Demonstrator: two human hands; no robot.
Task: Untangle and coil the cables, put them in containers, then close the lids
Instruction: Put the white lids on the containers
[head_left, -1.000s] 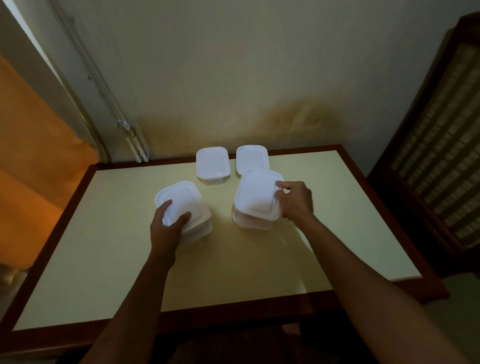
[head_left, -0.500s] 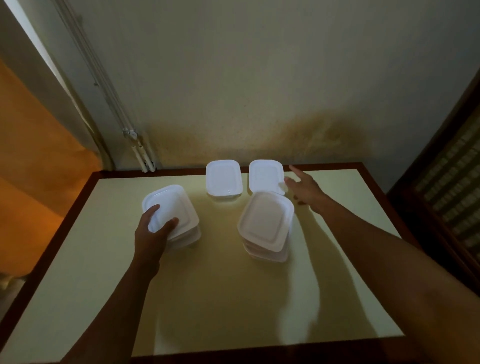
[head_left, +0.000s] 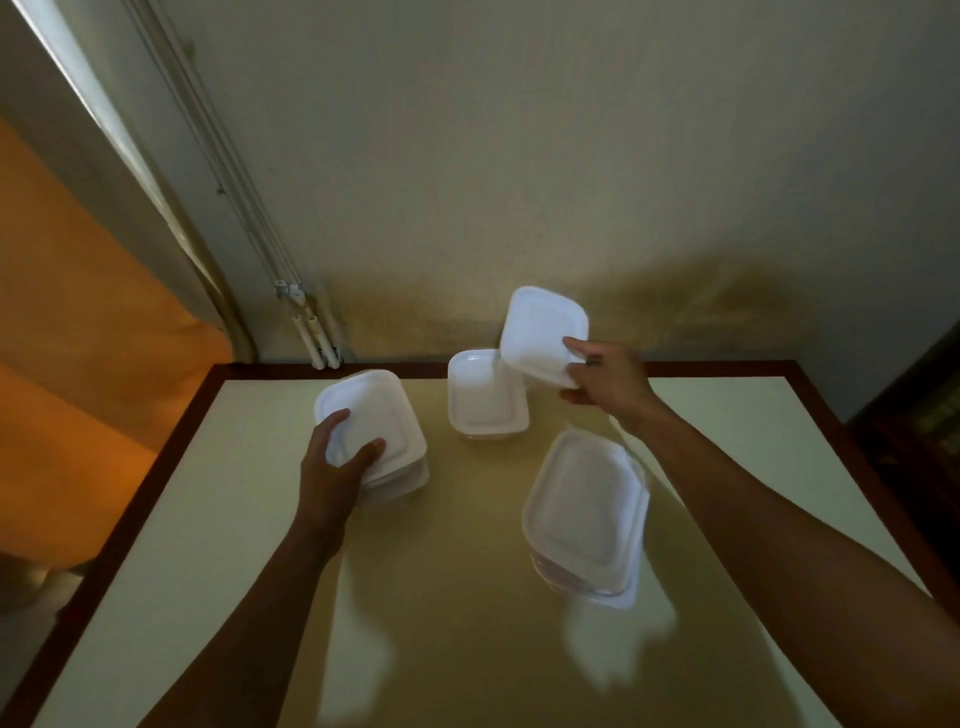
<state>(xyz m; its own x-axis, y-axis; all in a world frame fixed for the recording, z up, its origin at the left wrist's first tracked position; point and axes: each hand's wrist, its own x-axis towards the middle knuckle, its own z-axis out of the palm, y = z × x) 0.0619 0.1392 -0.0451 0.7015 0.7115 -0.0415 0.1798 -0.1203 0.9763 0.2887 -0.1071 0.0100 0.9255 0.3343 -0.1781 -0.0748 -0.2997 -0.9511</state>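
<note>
At ten o'clock on the bench (head_left: 249, 519), the left hand (head_left: 332, 467) grips a lidded container (head_left: 379, 431), likely steadying it. At one o'clock, the right hand (head_left: 605, 382) pinches a raised container (head_left: 543, 332), probably regrouping. No cables show.

Landmark: the rear container (head_left: 487, 396), lidded, standing near the table's (head_left: 208, 545) far edge. Left of it, a lidded container (head_left: 376, 436) under the left hand (head_left: 332, 467) — a narrow bare lane between. Nearer and right, another lidded container (head_left: 589, 514). Above its right side, the right hand (head_left: 608, 382) holds a raised container (head_left: 543, 332). Nearer than all — open tabletop.
</note>
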